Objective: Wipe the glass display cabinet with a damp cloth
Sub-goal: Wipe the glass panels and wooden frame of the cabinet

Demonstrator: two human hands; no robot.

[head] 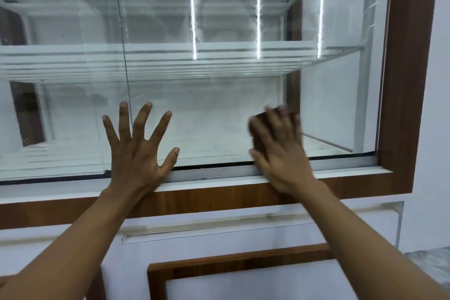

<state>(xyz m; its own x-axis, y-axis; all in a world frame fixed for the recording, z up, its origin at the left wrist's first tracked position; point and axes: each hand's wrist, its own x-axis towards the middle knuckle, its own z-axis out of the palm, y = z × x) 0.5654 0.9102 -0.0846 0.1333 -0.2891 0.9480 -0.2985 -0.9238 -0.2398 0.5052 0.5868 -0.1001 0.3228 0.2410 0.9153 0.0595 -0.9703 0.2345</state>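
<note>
The glass display cabinet [219, 109] fills the view, with sliding glass panes in a dark wood frame [404, 80]. My left hand [138, 148] lies flat on the lower glass with fingers spread, holding nothing. My right hand [277, 146] presses a dark brown cloth [258, 129] against the glass near the lower right corner. The right hand is blurred. Most of the cloth is hidden under its fingers.
White glass shelves [170, 58] show inside, with three bright light strips reflected in the pane. A vertical pane edge [123, 44] runs down above my left hand. Below the sill are white panels with wood trim [238, 258]. A white wall stands at right.
</note>
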